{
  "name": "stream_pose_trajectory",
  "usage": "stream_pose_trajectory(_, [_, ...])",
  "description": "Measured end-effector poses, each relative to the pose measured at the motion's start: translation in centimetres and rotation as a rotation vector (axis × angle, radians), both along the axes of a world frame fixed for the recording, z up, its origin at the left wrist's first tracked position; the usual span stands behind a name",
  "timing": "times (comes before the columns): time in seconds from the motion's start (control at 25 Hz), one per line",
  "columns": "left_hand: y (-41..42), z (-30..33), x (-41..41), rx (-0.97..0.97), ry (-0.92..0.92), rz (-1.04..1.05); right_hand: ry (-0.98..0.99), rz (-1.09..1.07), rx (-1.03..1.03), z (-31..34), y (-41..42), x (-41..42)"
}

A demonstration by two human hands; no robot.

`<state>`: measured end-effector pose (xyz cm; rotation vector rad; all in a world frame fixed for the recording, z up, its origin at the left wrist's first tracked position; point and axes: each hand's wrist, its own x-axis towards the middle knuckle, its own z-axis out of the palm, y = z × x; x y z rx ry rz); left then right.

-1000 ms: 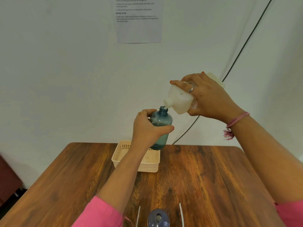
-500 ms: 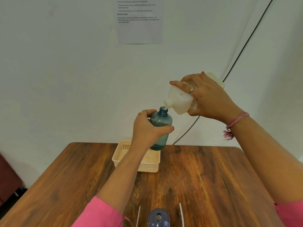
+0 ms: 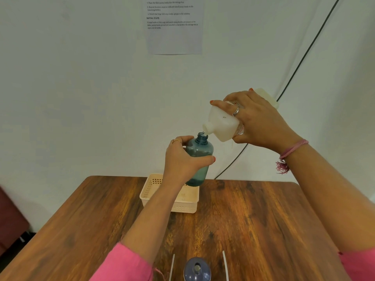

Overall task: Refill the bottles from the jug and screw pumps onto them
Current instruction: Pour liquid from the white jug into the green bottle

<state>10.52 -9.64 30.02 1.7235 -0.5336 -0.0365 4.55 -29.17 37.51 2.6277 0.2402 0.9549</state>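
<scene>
Two bottles in view: nearest, a purple-blue bottle (image 3: 196, 269) at the bottom edge seen from above, standing on the wooden table (image 3: 253, 220), with a thin white stick (image 3: 172, 266) on either side. Further out, a cream perforated basket (image 3: 182, 203) sits on the table. Above it the left hand (image 3: 182, 161) grips a teal bottle (image 3: 199, 157) held off the table, fingers curled round its far side, thumb across the near side, body between them. Long axis near upright, open neck up, tilted slightly right. The right hand (image 3: 257, 122) clamps a white jug (image 3: 223, 122) from above, fingers spread over its top face, thumb underneath. Jug's long axis slants down-left, spout just at the teal bottle's mouth. Behind: a printed sheet (image 3: 174, 25) on the wall and a black cable (image 3: 300, 55).
</scene>
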Motion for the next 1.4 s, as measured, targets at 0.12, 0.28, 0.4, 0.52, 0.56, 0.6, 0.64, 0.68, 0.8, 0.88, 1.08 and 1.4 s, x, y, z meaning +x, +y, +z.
stream_pose_trajectory(0.12, [0.0, 0.0, 0.0, -0.004, 0.001, 0.005, 0.0, 0.0, 0.0, -0.1, 0.0, 0.0])
stream_pose_trajectory(0.28, [0.0, -0.1, 0.0, -0.005, -0.001, 0.01, -0.002, -0.006, 0.0, -0.1, 0.1, 0.0])
stream_pose_trajectory(0.4, [0.1, -0.2, 0.0, -0.004, 0.003, 0.014, 0.0, -0.01, -0.004, -0.1, 0.1, 0.0])
stream_pose_trajectory(0.52, [0.0, -0.2, 0.0, -0.001, 0.001, 0.019, 0.001, -0.011, 0.0, -0.2, 0.1, 0.0])
stream_pose_trajectory(0.56, [0.0, -0.2, 0.0, -0.001, 0.001, 0.02, -0.002, -0.01, 0.004, -0.2, 0.1, -0.1])
stream_pose_trajectory(0.6, [0.0, -0.2, 0.0, -0.001, 0.002, 0.02, -0.007, -0.01, 0.01, -0.3, 0.2, -0.1])
stream_pose_trajectory(0.64, [0.0, -0.2, 0.0, 0.0, 0.002, 0.018, -0.012, -0.01, 0.018, -0.3, 0.2, -0.2])
stream_pose_trajectory(0.68, [0.0, -0.2, -0.1, 0.003, 0.003, 0.017, -0.015, -0.012, 0.023, -0.4, 0.3, -0.3])
stream_pose_trajectory(0.8, [0.1, -0.2, -0.1, 0.01, -0.001, 0.019, -0.017, -0.021, 0.035, -0.6, 0.4, -0.4])
stream_pose_trajectory(0.88, [0.1, -0.3, -0.1, 0.013, -0.003, 0.019, -0.02, -0.027, 0.055, -0.8, 0.4, -0.5])
stream_pose_trajectory(1.08, [0.2, -0.5, -0.1, 0.014, -0.003, 0.013, -0.019, -0.041, 0.086, -1.4, 0.5, -0.5])
stream_pose_trajectory(1.4, [0.4, -0.8, -0.1, -0.003, 0.002, 0.028, -0.054, -0.029, 0.149, -2.4, 0.8, -0.7])
